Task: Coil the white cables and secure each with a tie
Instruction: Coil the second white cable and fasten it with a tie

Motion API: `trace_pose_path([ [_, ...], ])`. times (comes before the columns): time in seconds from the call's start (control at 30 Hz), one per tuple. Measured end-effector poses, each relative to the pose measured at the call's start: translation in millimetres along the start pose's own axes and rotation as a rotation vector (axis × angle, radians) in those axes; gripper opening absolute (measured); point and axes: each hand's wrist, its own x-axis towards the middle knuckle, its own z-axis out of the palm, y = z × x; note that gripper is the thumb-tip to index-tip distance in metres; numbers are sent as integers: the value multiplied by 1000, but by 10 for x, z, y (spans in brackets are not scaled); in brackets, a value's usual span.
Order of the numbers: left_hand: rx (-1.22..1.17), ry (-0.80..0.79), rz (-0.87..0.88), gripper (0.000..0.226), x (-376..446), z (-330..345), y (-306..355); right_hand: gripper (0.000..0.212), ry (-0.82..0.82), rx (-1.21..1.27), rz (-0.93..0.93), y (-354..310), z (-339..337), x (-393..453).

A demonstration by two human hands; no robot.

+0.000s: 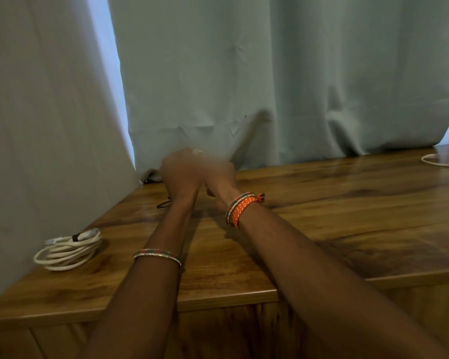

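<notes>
While one white cable (69,251) already sits coiled and cinched with a dark tie (75,237) at the left end of the wooden tabletop (322,203), both hands are bunched together further back by the curtain (270,73) and honestly it's a blur. The left hand (182,172) and right hand (222,177) are touching, fingers look curled, and there's a pale bit poking out on top that might be cable, but I can't tell what either one actually has hold of. A thin dark strand (163,203), probably another tie, lies on the wood just below the left hand. Another white cable (443,161) is loose way over at the far right edge, untouched.

What could go wrong imo: if that's a coil in there, loosening the fingers to reach for the tie would let the loops spring apart. And the finished coil sits near the front left edge, so a stray forearm could knock it off.
</notes>
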Motion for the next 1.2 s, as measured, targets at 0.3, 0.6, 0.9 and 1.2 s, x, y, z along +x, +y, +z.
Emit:
trace_pose_path([
  [0.3, -96, 48, 140, 21, 9, 3, -7, 18, -29, 106, 127, -71, 17, 40],
  [0.6, 1, 109, 158, 28, 208, -106, -161, 7, -107, -34, -127, -71, -26, 30],
  [0.9, 82, -97, 377, 31, 181, -120, -235, 12, 243, -410, -573, -49, -136, -59],
  [1.2, 3, -172, 420, 40, 144, -125, -193, 16, 82, -238, -443, -131, -206, -13],
])
